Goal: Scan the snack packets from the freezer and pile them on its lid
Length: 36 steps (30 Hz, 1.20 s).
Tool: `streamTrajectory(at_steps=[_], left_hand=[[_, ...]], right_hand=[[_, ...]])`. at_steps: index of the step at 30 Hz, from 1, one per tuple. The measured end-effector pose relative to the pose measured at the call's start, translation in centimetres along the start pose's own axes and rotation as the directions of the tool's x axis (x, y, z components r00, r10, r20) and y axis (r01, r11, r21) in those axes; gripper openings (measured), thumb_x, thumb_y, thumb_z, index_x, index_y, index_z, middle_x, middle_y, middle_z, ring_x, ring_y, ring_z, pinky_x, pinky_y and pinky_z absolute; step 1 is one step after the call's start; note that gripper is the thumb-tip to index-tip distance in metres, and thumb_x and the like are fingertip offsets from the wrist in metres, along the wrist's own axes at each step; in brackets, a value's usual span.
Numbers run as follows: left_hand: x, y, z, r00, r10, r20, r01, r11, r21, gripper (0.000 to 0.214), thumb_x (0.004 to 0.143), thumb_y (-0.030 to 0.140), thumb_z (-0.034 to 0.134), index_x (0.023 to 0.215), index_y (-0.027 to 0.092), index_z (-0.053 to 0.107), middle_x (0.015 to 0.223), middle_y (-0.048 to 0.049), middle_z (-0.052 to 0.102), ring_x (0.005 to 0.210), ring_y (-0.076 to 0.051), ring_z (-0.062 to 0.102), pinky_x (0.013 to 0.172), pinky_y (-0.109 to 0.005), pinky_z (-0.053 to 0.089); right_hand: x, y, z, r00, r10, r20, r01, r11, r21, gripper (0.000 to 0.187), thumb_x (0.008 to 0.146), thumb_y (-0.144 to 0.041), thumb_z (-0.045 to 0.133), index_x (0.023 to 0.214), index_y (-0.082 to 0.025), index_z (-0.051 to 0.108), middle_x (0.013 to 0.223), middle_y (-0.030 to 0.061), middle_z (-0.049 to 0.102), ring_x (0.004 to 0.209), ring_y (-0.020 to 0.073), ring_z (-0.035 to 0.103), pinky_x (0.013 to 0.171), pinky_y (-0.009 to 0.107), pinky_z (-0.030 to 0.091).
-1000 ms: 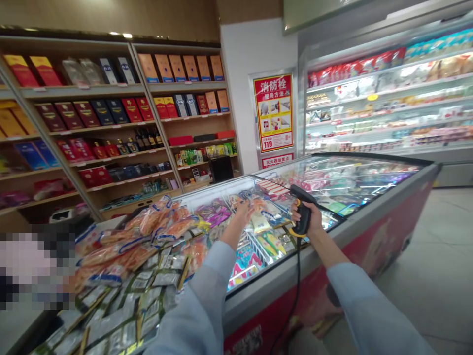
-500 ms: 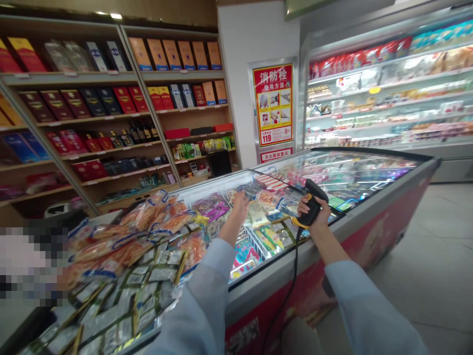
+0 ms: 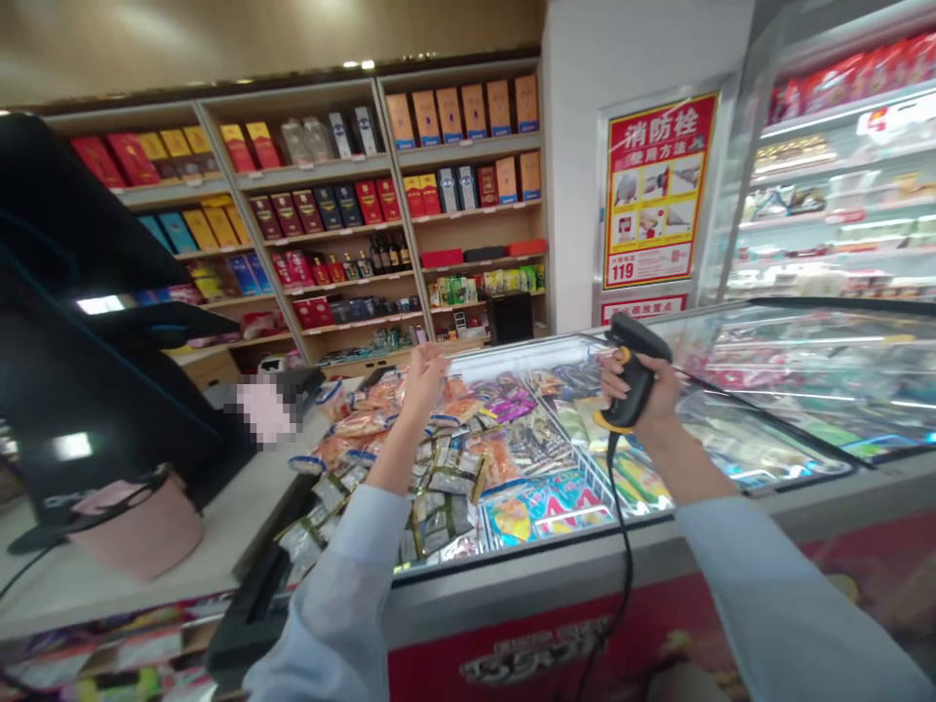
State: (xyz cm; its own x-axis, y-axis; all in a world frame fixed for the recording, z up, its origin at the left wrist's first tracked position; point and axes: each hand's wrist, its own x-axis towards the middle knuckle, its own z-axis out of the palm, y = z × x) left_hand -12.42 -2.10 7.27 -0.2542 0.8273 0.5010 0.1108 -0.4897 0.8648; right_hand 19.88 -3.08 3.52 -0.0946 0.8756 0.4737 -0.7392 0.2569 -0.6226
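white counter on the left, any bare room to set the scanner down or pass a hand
A bare strip of counter lies between the pink container and the counter's edge beside the chest freezer. A hand could probably pass above the freezer, between the left hand and the barcode scanner in the right hand. Crowded: the freezer's left end, heaped with silver packets.

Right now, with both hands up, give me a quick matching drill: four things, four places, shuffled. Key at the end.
Things
1. Scanner
2. Poster
3. Pink pot
4. Left hand

Places
A. On the counter
B. By the orange packs
C. In the right hand
D. On the white wall

Pairs: 1-C, 2-D, 3-A, 4-B
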Motion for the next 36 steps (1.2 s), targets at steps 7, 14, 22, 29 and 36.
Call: streamTrajectory(at_steps=[7,14,22,29,36], left_hand=[[-2.4,-5.9,-3.9,0.967,0.25,-0.052,-0.198,0.862,0.467,0.025,0.08,0.015,0.055,0.104,0.019,0.055,0.109,-0.012,0.061,0.107,-0.024,0.058,0.1,-0.041,0.04],[-3.9,-8.0,-2.8,0.998,0.047,0.038,-0.052,0.338,0.94,0.049,0.075,0.046,0.067,0.107,0.012,0.054,0.115,-0.019,0.06,0.118,-0.032,0.05,0.1,-0.044,0.037],[-4.3,-7.9,-3.0,0.991,-0.086,0.102,-0.062,0.379,0.923,0.069,0.072,0.047,0.068,0.127,0.011,0.044,0.113,-0.0165,0.065,0.11,-0.029,0.06,0.097,-0.039,0.04],[-3.7,-6.5,-4.2,0.965,0.207,-0.16,0.001,0.61,0.793,0.051,0.078,0.03,0.065,0.125,0.02,0.046,0.122,-0.0126,0.054,0.107,-0.026,0.06,0.084,-0.036,0.049],[-3.4,-7.4,-5.2,0.83,0.481,-0.281,-0.12,0.647,0.753,0.05,0.08,0.034,0.064,0.124,0.02,0.045,0.11,-0.0107,0.057,0.101,-0.024,0.06,0.087,-0.039,0.049]], right_hand=[[3.4,11.2,2.9,0.946,0.293,0.138,-0.295,0.955,0.001,0.018,0.067,-0.031,0.06,0.076,-0.016,0.058,0.064,0.0003,0.053,0.043,0.0077,0.042,0.037,0.02,0.037],[4.0,16.0,2.7,0.853,0.491,0.174,-0.472,0.87,-0.144,0.022,0.066,-0.035,0.064,0.074,-0.015,0.06,0.055,0.001,0.056,0.04,0.0105,0.045,0.037,0.022,0.037],[2.7,16.2,2.9,0.821,0.537,0.193,-0.511,0.842,-0.173,0.022,0.069,-0.037,0.061,0.073,-0.015,0.06,0.055,0.0025,0.056,0.039,0.0114,0.045,0.036,0.024,0.039],[1.9,15.6,3.8,0.79,0.54,0.29,-0.509,0.842,-0.18,0.024,0.074,-0.038,0.058,0.08,-0.015,0.058,0.053,0.0001,0.053,0.037,0.0104,0.043,0.035,0.023,0.04],[1.4,15.3,3.8,0.66,0.555,0.507,-0.569,0.809,-0.146,0.024,0.076,-0.038,0.057,0.079,-0.014,0.055,0.059,-0.0009,0.049,0.036,0.0065,0.038,0.035,0.02,0.037]])
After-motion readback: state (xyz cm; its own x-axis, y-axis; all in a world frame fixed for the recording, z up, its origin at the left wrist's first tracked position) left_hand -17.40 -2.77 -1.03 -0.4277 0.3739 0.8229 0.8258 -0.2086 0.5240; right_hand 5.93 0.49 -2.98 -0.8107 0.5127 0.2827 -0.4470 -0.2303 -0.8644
